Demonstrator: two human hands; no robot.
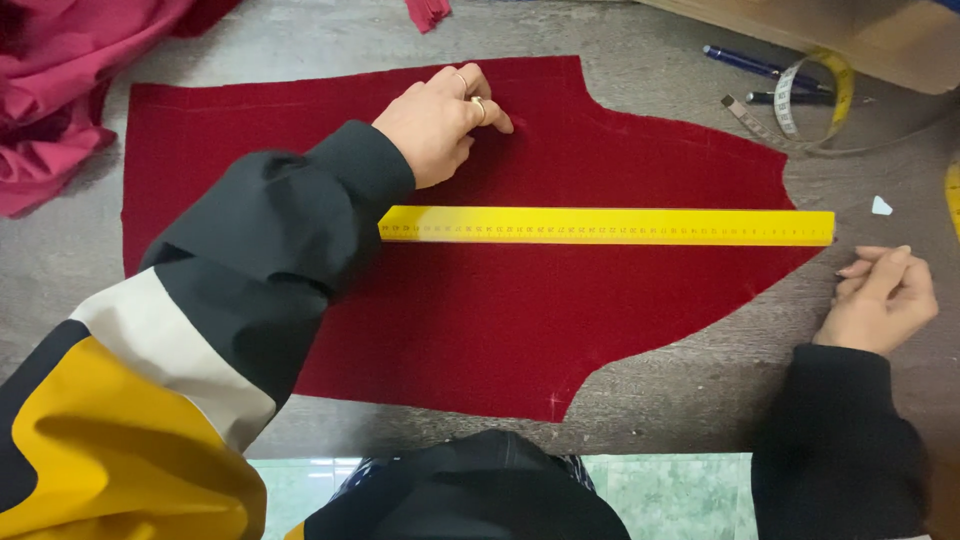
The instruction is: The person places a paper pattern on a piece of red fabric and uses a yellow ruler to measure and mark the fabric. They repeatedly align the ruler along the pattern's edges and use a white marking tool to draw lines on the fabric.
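A dark red cut piece of fabric (480, 330) lies flat on the grey table (300, 40). A long yellow ruler (640, 226) lies across it, left to right. My left hand (440, 120) rests on the cloth above the ruler's left end, fingers curled and pressing the fabric; it wears two rings. My right hand (880, 295) sits on the bare table just past the ruler's right end, fingers loosely bent, holding nothing that I can see.
Pink fabric (50, 90) is bunched at the far left. A yellow and white measuring tape (810, 105) and two blue pens (760, 68) lie at the back right beside a cardboard box (880, 35). A small white chalk piece (880, 206) lies near the ruler's right end.
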